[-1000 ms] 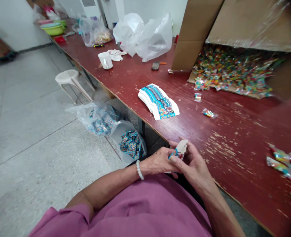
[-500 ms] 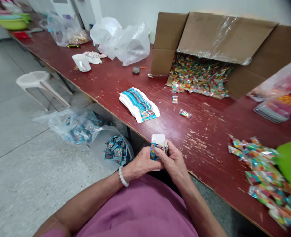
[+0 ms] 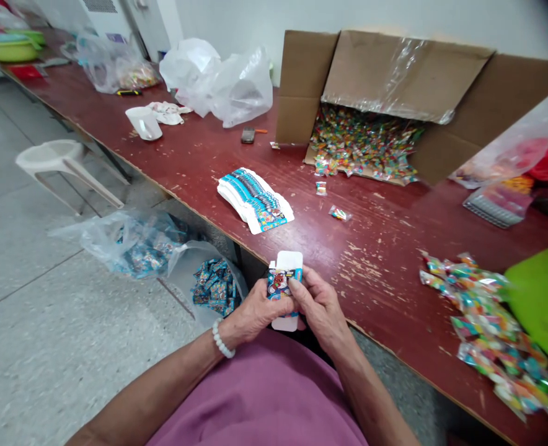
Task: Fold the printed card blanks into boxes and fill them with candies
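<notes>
A small blue printed carton [image 3: 281, 284] with white end flaps is held between both hands, just off the table's front edge. My left hand [image 3: 255, 313] grips its left side, with the thumb across the lower front. My right hand [image 3: 321, 305] holds the right edge, its thumb on the printed face. The carton's upper and lower flaps stick out, unfolded. Beyond the hands, a fanned stack of flat blue-and-white cartons [image 3: 255, 199] lies on the table. Two wrapped candies, one nearer [image 3: 340, 214] and one farther [image 3: 321, 188], lie to its right.
An open cardboard box [image 3: 302, 87] of wrapped candies lies on the red table [image 3: 385, 248]. More candy packets [image 3: 483, 310] lie beside a green basin [image 3: 541, 297] at right. Down left, a plastic bag [image 3: 218, 288] holds blue cartons near a white stool [image 3: 53, 155].
The carton has been turned so that its printed front faces me, and its lower white flap now shows. Both hands still hold it. The view has shifted slightly.
</notes>
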`<state>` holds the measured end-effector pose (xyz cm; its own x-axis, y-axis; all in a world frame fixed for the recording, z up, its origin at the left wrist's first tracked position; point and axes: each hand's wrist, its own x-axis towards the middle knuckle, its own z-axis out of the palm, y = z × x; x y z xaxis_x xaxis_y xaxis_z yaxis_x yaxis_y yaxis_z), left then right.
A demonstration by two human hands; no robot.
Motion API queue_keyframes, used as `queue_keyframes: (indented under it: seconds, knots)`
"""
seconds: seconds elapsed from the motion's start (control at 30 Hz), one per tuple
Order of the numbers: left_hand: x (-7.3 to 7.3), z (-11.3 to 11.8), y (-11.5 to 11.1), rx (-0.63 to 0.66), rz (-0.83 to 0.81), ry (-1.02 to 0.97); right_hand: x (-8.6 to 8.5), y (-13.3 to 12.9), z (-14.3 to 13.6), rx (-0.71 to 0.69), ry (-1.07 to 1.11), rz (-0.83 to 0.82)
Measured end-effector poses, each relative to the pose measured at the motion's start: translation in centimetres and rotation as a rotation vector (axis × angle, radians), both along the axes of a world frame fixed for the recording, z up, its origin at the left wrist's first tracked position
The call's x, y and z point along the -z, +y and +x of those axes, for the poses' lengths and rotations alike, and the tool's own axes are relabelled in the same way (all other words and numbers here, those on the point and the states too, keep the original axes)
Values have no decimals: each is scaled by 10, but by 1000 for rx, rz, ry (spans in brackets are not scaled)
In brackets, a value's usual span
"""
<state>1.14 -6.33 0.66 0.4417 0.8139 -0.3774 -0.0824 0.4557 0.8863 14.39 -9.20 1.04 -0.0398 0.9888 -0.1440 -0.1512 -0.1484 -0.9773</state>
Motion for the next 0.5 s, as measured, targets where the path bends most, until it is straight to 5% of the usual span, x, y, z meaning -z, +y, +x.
queue_keyframes:
  seconds: [0.2, 0.5]
  knots:
    - [2, -3, 4, 17, 152, 60, 10, 1, -3, 54, -114, 83]
    - [-2, 0, 1, -7, 105, 102, 1, 1, -3, 45, -62, 89]
